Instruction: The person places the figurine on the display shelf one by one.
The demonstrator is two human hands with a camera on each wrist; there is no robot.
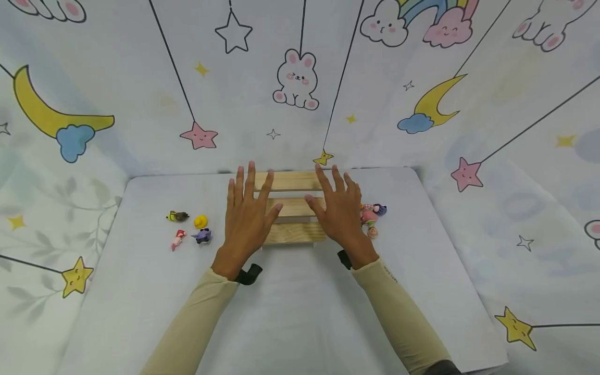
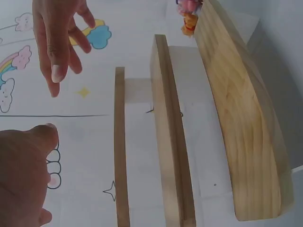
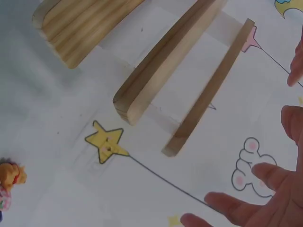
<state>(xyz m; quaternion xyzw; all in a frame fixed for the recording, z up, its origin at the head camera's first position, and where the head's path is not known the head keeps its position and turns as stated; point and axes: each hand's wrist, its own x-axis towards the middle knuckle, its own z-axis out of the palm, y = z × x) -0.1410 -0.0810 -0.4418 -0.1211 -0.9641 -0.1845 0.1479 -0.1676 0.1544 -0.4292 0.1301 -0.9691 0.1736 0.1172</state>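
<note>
Both bare hands hover over a stepped wooden rack (image 1: 294, 233) with three pale slats on white supports. My left hand (image 1: 246, 221) is over the rack's left end, fingers spread and straight, pointing at the back wall. Over the right end, the right hand (image 1: 343, 213) is likewise spread, its thumb angled inward. Neither holds anything. In the left wrist view the slats (image 2: 241, 113) stand edge-on beside the left hand (image 2: 23, 175), with the right hand (image 2: 57, 42) above it. The right wrist view shows the right hand's (image 3: 274, 198) spread fingers apart from the slats (image 3: 170, 61).
Left of the rack lie several small figures: a yellow duck (image 1: 200, 221), a purple figure (image 1: 202, 236), a red-topped pink one (image 1: 178, 239) and a dark yellow-green one (image 1: 178, 216). More figurines (image 1: 370, 216) cluster by the right hand. A cartoon-printed cloth (image 1: 262, 94) stands behind the white table (image 1: 290, 312).
</note>
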